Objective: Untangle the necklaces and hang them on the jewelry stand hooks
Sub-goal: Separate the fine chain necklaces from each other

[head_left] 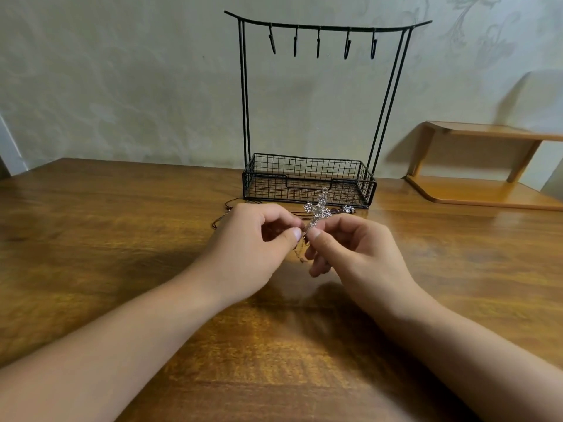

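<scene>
— What are the hands doing?
— Left hand (259,239) and right hand (344,248) meet above the bench (91,239), both pinching a silver pendant (318,210) that sticks up between the thumbs.
— And the stand (307,178)?
— Just behind them, upright, its five hooks (318,44) bare. Dark cords (225,216) lie by its basket.
</scene>
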